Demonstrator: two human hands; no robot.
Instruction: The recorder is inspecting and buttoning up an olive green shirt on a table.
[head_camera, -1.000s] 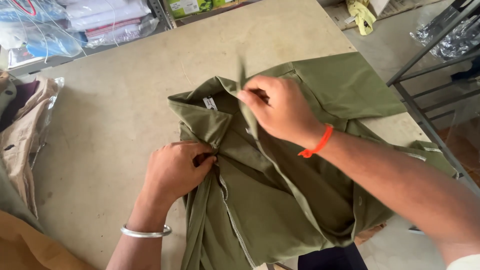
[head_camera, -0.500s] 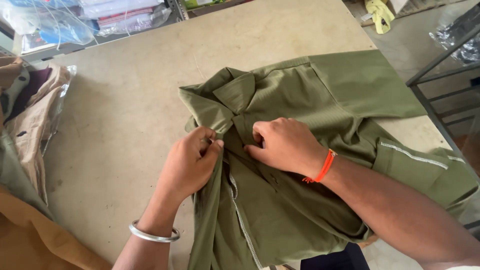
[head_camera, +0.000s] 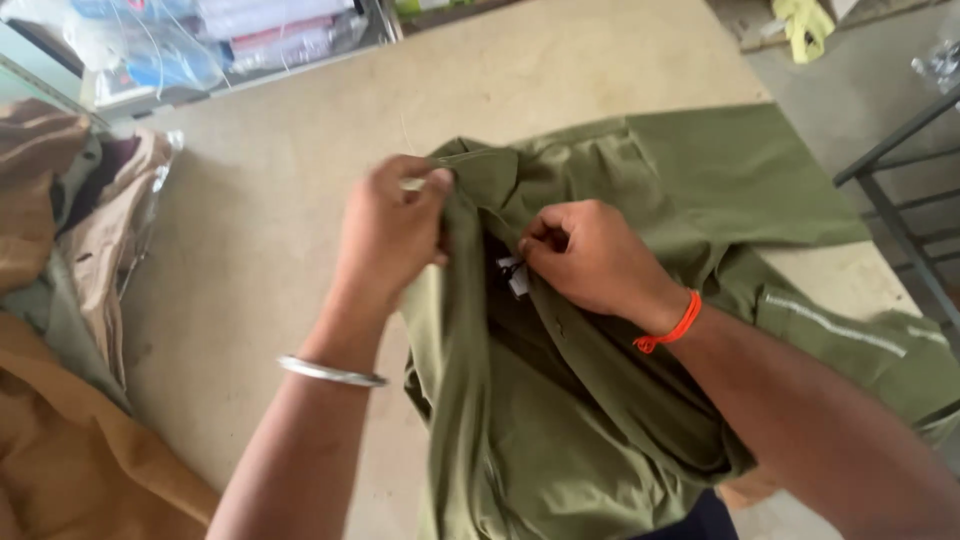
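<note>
Both grips pinch the olive shirt (head_camera: 600, 400): left hand (head_camera: 390, 235), right hand (head_camera: 590, 255), fingertips hidden.

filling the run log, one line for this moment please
left hand grips shirt collar | right hand pinches front edge | table

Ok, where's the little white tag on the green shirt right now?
In the head view the white tag sits near the middle, inside the opened olive green shirt, just left of the right hand and right of the left hand.
</note>
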